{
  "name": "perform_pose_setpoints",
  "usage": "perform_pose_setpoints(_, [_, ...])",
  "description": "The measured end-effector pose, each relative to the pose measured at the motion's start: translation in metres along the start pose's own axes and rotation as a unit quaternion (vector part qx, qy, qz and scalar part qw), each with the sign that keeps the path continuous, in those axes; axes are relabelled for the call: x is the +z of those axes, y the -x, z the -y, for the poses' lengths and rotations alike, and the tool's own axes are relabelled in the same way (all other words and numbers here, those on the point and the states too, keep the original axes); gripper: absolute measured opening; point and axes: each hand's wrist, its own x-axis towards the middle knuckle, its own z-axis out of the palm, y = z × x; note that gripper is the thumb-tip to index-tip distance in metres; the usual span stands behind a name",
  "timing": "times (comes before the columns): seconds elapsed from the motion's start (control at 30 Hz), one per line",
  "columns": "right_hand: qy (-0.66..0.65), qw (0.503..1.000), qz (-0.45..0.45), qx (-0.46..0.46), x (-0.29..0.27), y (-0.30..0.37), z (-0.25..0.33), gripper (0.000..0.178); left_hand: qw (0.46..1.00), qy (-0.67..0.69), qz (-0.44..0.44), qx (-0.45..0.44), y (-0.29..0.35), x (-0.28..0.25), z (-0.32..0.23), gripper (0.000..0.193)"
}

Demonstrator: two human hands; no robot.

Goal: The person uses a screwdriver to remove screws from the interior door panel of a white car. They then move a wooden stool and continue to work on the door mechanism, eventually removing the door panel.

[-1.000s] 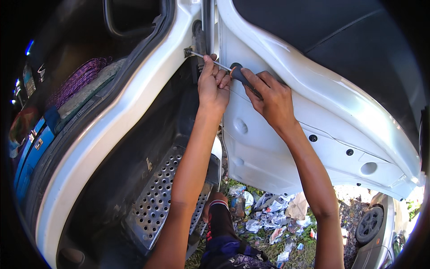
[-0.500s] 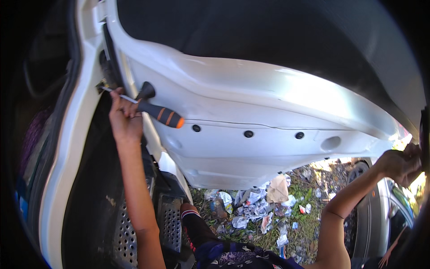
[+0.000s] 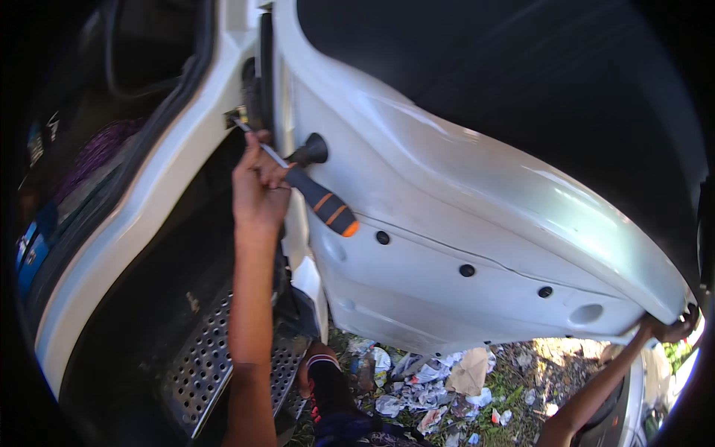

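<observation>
My left hand (image 3: 259, 190) is closed around the shaft of a screwdriver with a black and orange handle (image 3: 325, 203). The screwdriver slants, its handle pointing down and right. Its tip reaches a small metal fitting (image 3: 235, 119) in the white door frame, beside the hinge side of the open vehicle door (image 3: 417, 186). A black rubber boot (image 3: 311, 151) spans the gap just right of my fingers. My right hand (image 3: 676, 328) grips the far lower edge of the door at the right; its fingertips are partly hidden.
Perforated metal steps (image 3: 205, 361) lie below my left forearm, next to my leg (image 3: 328, 387). Paper and plastic litter (image 3: 424, 387) covers the grass under the door. Several black plugs (image 3: 467, 270) dot the door. Another vehicle (image 3: 633, 387) stands at the lower right.
The view has shifted, so the door frame and door sit farther right and tilted. My right hand has come down onto the door's edge. The left still holds the screwdriver at the fitting.
</observation>
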Motion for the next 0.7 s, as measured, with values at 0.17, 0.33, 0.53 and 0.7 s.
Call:
perform_pose_setpoints(0.17, [-0.130,0.968,-0.068,0.203,0.044,0.008,0.167,0.044,0.991,0.049,0.124,0.009,-0.021,-0.043,-0.050,0.022])
perform_pose_setpoints(0.33, [-0.288,0.938,-0.076,0.178,0.052,0.013,0.096,0.031,0.994,0.072,0.083,-0.013,-0.013,-0.012,-0.004,0.022])
perform_pose_setpoints(0.53, [-0.190,0.962,0.004,0.194,0.097,0.093,0.080,0.033,0.991,0.069,0.118,-0.007,-0.011,-0.022,-0.040,0.022])
perform_pose_setpoints(0.7, [-0.147,0.981,0.065,0.104,0.114,0.114,-0.081,0.043,0.999,0.044,0.017,-0.010,0.012,0.019,0.001,0.026])
